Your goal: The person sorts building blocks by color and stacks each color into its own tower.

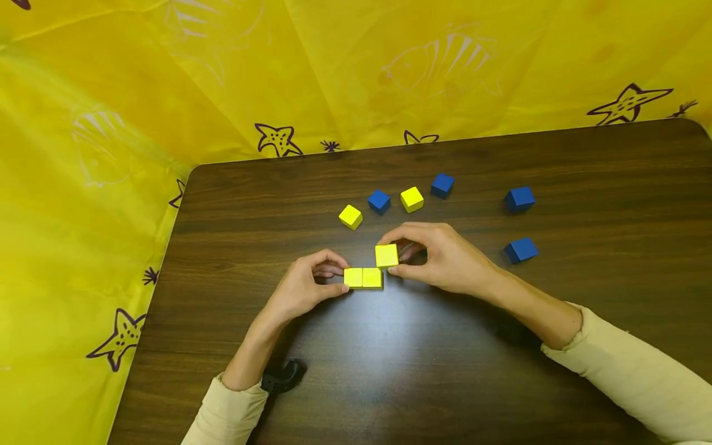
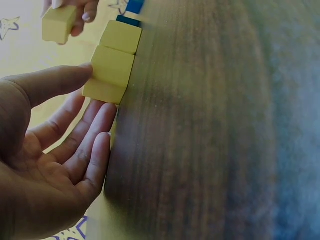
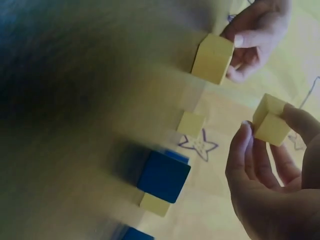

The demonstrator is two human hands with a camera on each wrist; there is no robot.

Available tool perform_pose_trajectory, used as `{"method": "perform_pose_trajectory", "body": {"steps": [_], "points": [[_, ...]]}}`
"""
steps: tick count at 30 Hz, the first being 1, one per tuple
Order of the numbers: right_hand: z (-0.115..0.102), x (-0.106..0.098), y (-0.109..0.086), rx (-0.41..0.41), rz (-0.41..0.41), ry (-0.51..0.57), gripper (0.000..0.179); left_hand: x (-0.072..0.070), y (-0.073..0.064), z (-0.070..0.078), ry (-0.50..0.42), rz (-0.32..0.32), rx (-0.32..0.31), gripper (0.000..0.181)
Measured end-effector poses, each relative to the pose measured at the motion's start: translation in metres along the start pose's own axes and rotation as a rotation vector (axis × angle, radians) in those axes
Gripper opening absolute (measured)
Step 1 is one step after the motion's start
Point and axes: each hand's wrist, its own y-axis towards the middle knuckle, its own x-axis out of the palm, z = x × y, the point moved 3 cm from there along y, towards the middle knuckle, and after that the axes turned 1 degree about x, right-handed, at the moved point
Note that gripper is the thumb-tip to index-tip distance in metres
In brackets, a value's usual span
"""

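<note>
Two yellow cubes stand side by side on the table, faces together. My left hand (image 1: 303, 284) pinches the left cube (image 1: 353, 278) of this pair, thumb at its near side and fingers at its far side. The right cube (image 1: 372, 278) touches it. Above and slightly beyond the pair's right end, my right hand (image 1: 445, 259) holds another yellow cube (image 1: 386, 255) between thumb and fingertips. In the right wrist view this held cube (image 3: 272, 122) is off the table, apart from the pair.
Behind the hands, a loose row alternates a yellow cube (image 1: 350, 217), a blue cube (image 1: 379, 201), a yellow cube (image 1: 412, 199) and a blue cube (image 1: 442, 185). Two more blue cubes (image 1: 520, 199) lie right, beyond the right forearm. Yellow patterned cloth (image 1: 345, 74) borders the dark wooden table (image 1: 233, 228).
</note>
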Motion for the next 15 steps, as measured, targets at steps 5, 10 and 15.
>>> {"method": "perform_pose_trajectory", "body": {"steps": [5, 10, 15], "points": [[0.0, 0.006, 0.003, -0.001, 0.005, 0.002, 0.038, -0.001, 0.0, 0.0, -0.005, -0.007, 0.006, 0.031], [0.0, 0.013, 0.006, 0.02, 0.004, 0.001, 0.038, -0.002, 0.0, 0.001, -0.015, -0.012, 0.018, 0.031], [-0.001, 0.019, 0.007, 0.033, -0.006, 0.014, 0.038, -0.001, 0.0, 0.003, -0.007, -0.012, 0.012, 0.031]]}}
